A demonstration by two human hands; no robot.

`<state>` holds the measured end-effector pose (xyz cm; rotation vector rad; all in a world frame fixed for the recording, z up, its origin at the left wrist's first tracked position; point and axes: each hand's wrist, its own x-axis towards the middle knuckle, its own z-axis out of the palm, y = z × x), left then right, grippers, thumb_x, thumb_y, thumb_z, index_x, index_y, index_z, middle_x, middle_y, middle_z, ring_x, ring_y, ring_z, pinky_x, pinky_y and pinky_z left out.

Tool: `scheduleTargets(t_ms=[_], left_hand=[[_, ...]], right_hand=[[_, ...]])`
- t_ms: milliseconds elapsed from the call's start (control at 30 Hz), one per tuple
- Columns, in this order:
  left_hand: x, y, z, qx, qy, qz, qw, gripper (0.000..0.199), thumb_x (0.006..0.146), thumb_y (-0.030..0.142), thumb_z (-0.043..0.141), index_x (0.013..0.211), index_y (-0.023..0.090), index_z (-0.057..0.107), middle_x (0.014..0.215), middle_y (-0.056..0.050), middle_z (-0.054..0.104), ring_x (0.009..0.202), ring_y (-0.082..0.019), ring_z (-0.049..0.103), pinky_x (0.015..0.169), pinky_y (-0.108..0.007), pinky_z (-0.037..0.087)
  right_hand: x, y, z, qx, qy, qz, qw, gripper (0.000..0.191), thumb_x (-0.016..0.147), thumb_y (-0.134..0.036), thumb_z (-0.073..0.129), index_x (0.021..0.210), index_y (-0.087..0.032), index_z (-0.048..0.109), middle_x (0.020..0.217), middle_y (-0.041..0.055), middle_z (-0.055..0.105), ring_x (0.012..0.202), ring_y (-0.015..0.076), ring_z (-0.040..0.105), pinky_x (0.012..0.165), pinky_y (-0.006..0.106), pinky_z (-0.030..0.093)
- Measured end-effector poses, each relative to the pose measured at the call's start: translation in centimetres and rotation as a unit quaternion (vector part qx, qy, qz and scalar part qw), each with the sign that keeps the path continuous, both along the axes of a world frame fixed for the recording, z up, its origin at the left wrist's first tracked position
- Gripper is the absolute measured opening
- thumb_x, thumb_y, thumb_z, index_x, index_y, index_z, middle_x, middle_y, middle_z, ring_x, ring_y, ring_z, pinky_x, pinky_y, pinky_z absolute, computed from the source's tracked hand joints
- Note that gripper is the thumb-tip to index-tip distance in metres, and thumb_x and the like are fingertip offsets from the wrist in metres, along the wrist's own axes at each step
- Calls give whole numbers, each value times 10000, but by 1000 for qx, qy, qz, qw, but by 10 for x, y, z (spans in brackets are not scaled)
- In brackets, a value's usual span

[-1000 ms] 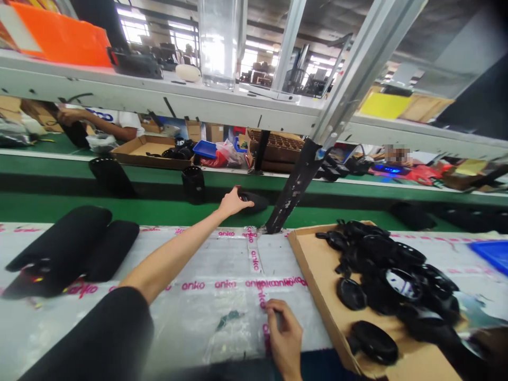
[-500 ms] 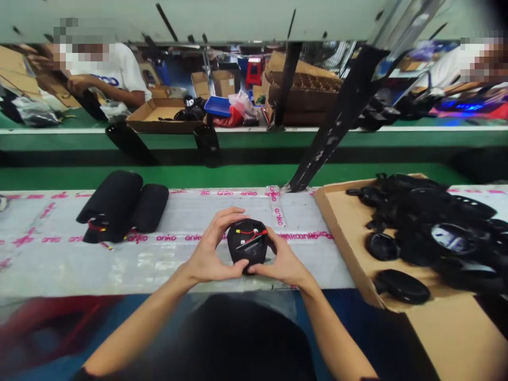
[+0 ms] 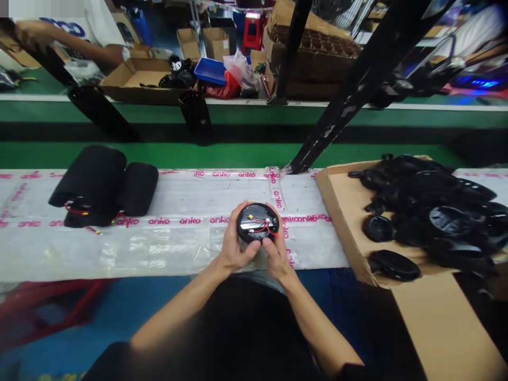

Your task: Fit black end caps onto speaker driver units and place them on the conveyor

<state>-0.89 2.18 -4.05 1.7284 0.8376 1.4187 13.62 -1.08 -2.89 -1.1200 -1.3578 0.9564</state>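
Observation:
A round, glossy black part (image 3: 257, 224) with red wires and a small yellow connector on its face is held between both hands above the wrapped table. My left hand (image 3: 235, 246) wraps its left side, thumb at the lower edge. On the opposite side, my right hand (image 3: 278, 251) grips the rim, its thumb beside the left thumb. Farther left on the table lie black cylindrical pieces (image 3: 95, 177) with red wires and connectors at their near ends.
At the right, a cardboard tray (image 3: 337, 227) holds several black parts. A dark slanted post (image 3: 325, 129) rises behind the table. Across the green strip stand an open box (image 3: 138, 95), a blue tray (image 3: 210, 71) and a person's arm (image 3: 87, 50).
The view has tipped downward. Both hands have closed in around the black part, which now shows a shinier face, and its wires lie differently.

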Motion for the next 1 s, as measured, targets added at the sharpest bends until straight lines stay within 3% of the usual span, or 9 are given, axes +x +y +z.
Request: scheduleTargets(t_ms=[133, 267, 433, 533, 633, 700, 800, 900, 1000], left_hand=[[20, -3, -2, 13, -15, 106, 994, 705, 1006, 655, 534, 1566, 236, 446, 1410, -157, 660, 1260, -318, 702, 1086, -478, 596], [21, -6, 4, -13, -33, 99, 994, 612, 1014, 600, 553, 1524, 266, 495, 1421, -133, 665, 1288, -312, 684, 1123, -484, 575], [17, -8, 9, -27, -28, 76, 996, 622, 1024, 596, 539, 1542, 257, 474, 1449, -140, 649, 1306, -318, 676, 1131, -489, 569], [17, -7, 9, -24, -37, 69, 997, 644, 1023, 604, 546, 1554, 249, 471, 1444, -137, 648, 1284, -312, 687, 1101, -467, 582], [17, -6, 9, -17, -32, 68, 997, 633, 1034, 602, 543, 1557, 251, 479, 1455, -131, 637, 1290, -306, 681, 1104, -449, 575], [17, -6, 10, -5, -26, 69, 997, 628, 1043, 605, 531, 1559, 251, 474, 1470, -132, 624, 1321, -314, 664, 1132, -457, 558], [15, -5, 10, 4, -8, 61, 998, 635, 1057, 605, 513, 1575, 244, 447, 1493, -142, 606, 1353, -326, 648, 1162, -477, 538], [5, -3, 10, 17, 24, 39, 999, 666, 1069, 582, 518, 1627, 260, 351, 1565, -164, 543, 1424, -338, 608, 1189, -511, 522], [-15, 3, 15, 127, 68, 52, 988, 640, 1027, 531, 654, 1574, 359, 369, 1621, -135, 453, 1437, -320, 597, 1133, -522, 574]], right_hand=[[-36, -5, -6, 1, 22, -149, 989, 650, 1040, -566, 423, 1592, -221, 419, 1509, 173, 614, 1350, 338, 654, 1160, 542, 533], [-48, -10, -1, 0, 15, -190, 982, 577, 1047, -434, 419, 1594, -248, 411, 1526, 165, 585, 1385, 336, 618, 1176, 570, 512], [-16, -13, 12, -4, -68, -87, 994, 662, 1055, -417, 440, 1682, -269, 284, 1611, 167, 510, 1472, 347, 549, 1209, 602, 490], [17, -18, 28, 93, -115, -76, 986, 756, 1013, -446, 556, 1690, -298, 253, 1632, 164, 441, 1510, 380, 489, 1196, 645, 489], [40, -26, 49, 251, -237, -149, 927, 645, 908, -284, 765, 1501, -373, 525, 1388, 107, 528, 1312, 342, 578, 1115, 589, 537], [46, -28, 60, 306, -348, -126, 877, 476, 854, -175, 843, 1263, -369, 697, 1246, 77, 539, 1182, 298, 582, 1028, 506, 557], [47, -25, 69, 314, -438, -72, 839, 301, 871, -181, 872, 1104, -345, 776, 1205, 75, 568, 1146, 284, 533, 984, 478, 525], [45, -18, 72, 297, -454, -40, 839, 260, 914, -186, 843, 1116, -338, 782, 1189, 68, 622, 1149, 273, 522, 984, 461, 494], [44, -13, 77, 268, -466, -10, 843, 194, 959, -177, 782, 1112, -295, 776, 1168, 78, 649, 1146, 276, 544, 956, 453, 491]])
